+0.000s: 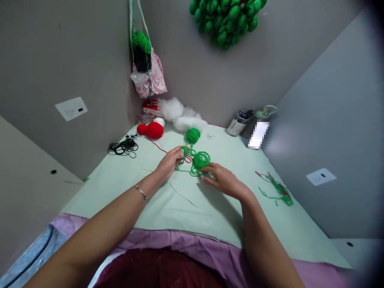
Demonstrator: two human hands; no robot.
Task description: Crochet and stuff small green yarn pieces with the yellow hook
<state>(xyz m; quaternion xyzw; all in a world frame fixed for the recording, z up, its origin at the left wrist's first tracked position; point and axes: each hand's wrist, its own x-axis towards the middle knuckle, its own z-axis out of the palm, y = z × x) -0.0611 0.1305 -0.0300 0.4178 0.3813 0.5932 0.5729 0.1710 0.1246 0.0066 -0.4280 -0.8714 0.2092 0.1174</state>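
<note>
My left hand (170,163) is closed on a small green crochet piece (185,151) near the middle of the table. Beside it, my right hand (221,179) has its fingers apart, with the fingertips at the edge of a loose heap of green yarn (201,159). Whether they touch the strands I cannot tell. Just beyond lies a round green yarn ball (192,136). A loop of red yarn (188,159) shows between the crochet piece and the heap. White thread (183,195) trails over the table in front of my left hand.
Red yarn balls (154,130), white stuffing (180,116) and a black cord tangle (123,147) lie at the back left. A pen cup (236,126) and a phone (258,135) stand at the back right. Green yarn scraps (280,191) lie right. A pink bag (156,76) hangs in the corner.
</note>
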